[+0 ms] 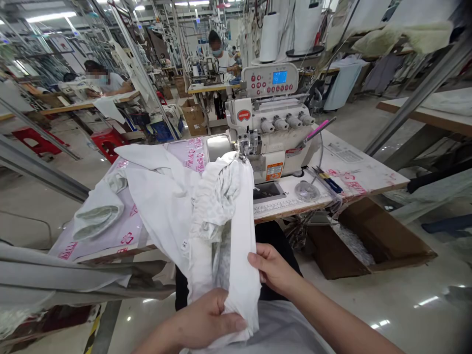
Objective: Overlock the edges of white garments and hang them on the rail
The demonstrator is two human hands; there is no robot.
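Both grips pinch the white band (242,226), your left hand (208,318) at its near end, your right hand (273,268) along its edge, so hold it untwisted toward the sewing machine (273,150).

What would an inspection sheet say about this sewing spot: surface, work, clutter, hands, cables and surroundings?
Surface: pale tabletop, its left side covered by lilac sheeting with pink print.
Job's things: white cloth, gathered in part, reaches up to the sewing machine.
Clutter: blue-handled tool and clear round coil at the table's right.
Hands: left hand grips the cloth's near end; right hand pinches its right edge.
Cables: grey cord beside the machine.
Surroundings: cardboard box, red stools, people at other machines.
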